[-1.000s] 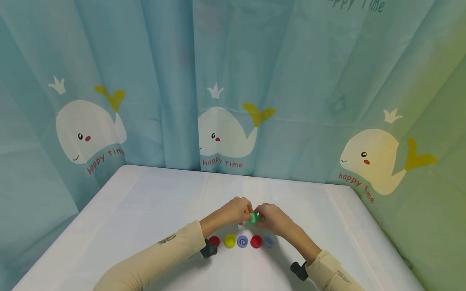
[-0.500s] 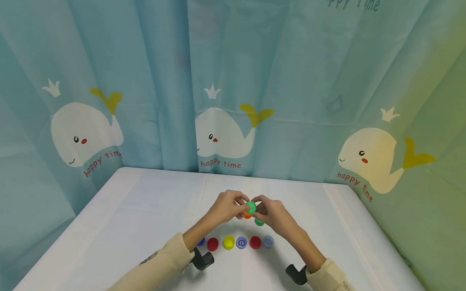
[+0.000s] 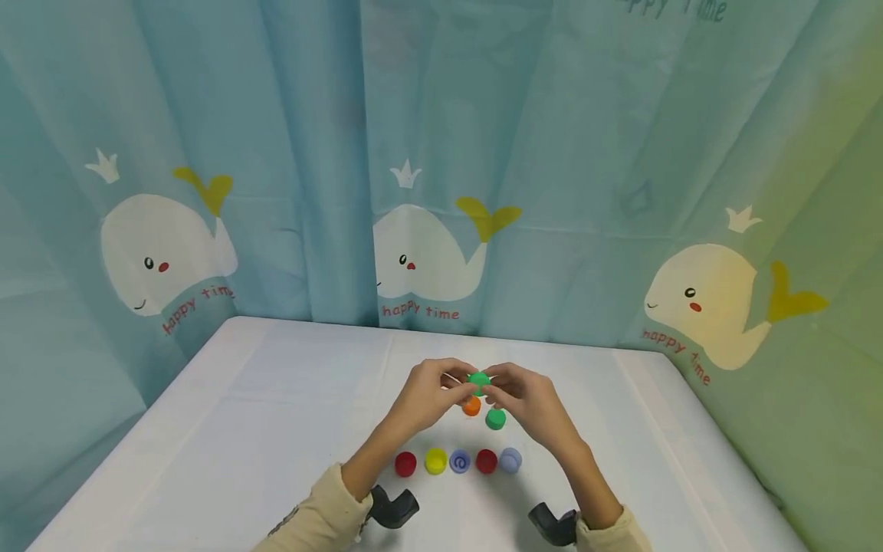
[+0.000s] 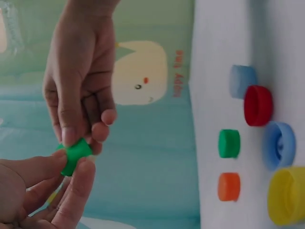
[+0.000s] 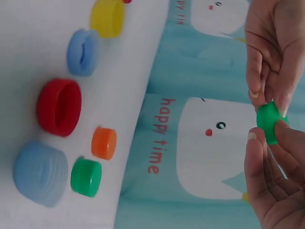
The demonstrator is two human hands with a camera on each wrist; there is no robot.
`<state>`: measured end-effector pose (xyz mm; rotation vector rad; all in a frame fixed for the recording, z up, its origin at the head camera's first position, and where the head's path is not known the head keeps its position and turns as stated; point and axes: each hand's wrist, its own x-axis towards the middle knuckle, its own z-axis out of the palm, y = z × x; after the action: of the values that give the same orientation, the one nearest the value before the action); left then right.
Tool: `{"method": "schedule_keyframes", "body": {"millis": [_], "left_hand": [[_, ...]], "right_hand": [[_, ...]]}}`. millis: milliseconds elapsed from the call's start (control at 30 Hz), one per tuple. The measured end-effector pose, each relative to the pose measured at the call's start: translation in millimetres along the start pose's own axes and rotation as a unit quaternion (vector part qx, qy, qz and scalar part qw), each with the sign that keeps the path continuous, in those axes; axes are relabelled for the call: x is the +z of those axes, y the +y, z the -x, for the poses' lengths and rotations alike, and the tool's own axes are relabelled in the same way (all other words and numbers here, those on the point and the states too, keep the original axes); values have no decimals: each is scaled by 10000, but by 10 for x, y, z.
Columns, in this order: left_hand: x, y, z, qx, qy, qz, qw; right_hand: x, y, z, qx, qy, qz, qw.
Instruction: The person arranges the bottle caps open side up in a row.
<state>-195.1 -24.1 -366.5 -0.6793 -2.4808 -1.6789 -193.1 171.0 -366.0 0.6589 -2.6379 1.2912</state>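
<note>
A green bottle cap (image 3: 479, 382) is raised above the table, pinched between thumbs and fingertips from both sides. My left hand (image 3: 429, 392) grips its left edge and my right hand (image 3: 530, 399) its right edge. In the left wrist view the same green cap (image 4: 76, 155) sits between the two hands' fingertips, partly covered by them. Below the hands, an orange cap (image 3: 472, 406) and a second green cap (image 3: 496, 418) rest on the table side by side.
Nearer me runs a row of caps: red (image 3: 405, 464), yellow (image 3: 435, 461), blue (image 3: 460, 461), another red (image 3: 486, 461) and pale blue (image 3: 510, 460). They stand on a white table (image 3: 290, 429). Behind its far edge hangs a blue-green whale curtain (image 3: 331, 192).
Both hands have risen from near the tabletop with a green cap between them. The orange cap and the other green cap now show uncovered beneath them.
</note>
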Motion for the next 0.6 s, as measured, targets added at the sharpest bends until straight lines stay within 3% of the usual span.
{"method": "schedule_keyframes", "body": {"millis": [267, 600], "left_hand": [[66, -23, 35, 74, -13, -60, 10000], [96, -60, 10, 46, 16, 118, 9999]], "right_hand": [[3, 40, 74, 234, 26, -404, 9989], [-32, 51, 88, -170, 118, -153, 9997]]}}
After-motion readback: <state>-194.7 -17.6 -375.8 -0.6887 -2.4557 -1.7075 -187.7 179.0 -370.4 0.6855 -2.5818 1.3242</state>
